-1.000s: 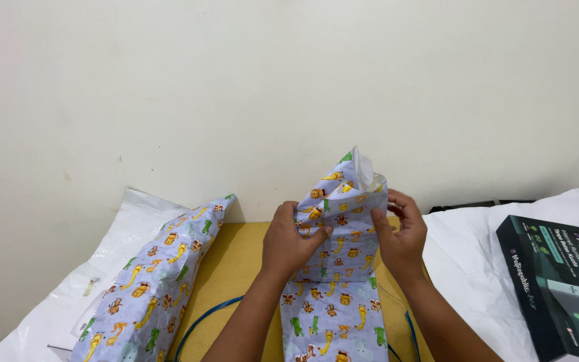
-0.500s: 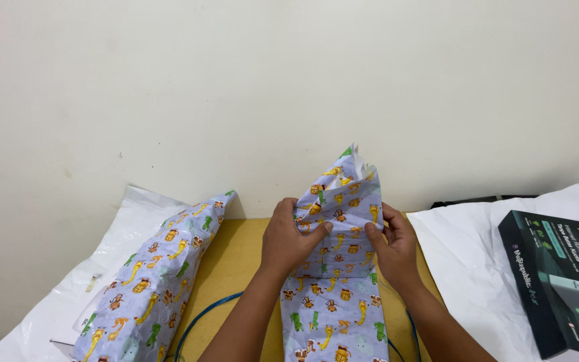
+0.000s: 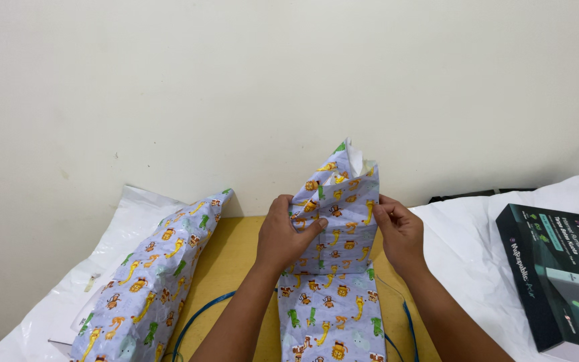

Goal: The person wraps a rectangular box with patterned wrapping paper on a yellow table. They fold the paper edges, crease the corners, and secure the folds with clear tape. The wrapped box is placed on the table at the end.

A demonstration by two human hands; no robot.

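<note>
- A white plastic sheet (image 3: 68,288) lies at the far left, running from the wall down to the lower left corner.
- A wrapped parcel (image 3: 152,281) in pale blue paper printed with small animals lies on that sheet and on the left edge of the table (image 3: 236,255), its far end tipped up against the wall.
- A thin blue cord (image 3: 199,320) curves over the yellow table between that parcel and the left forearm.
- The left hand (image 3: 288,236) is curled round the left side of the package (image 3: 336,268), thumb pressed on its front, pinching a fold of paper.
- The package, in the same animal paper, stands in the middle of the table just before the wall; its lower part stretches toward the camera, and its top is an open peak with white showing inside.
- The right hand (image 3: 400,234) grips the package's right edge, fingertips pressed together on the paper near the upper corner.
- A white cloth (image 3: 464,248) covers the surface right of that hand.
- A dark box (image 3: 561,275) with green print rests on the cloth at the far right, well apart from the hands.
</note>
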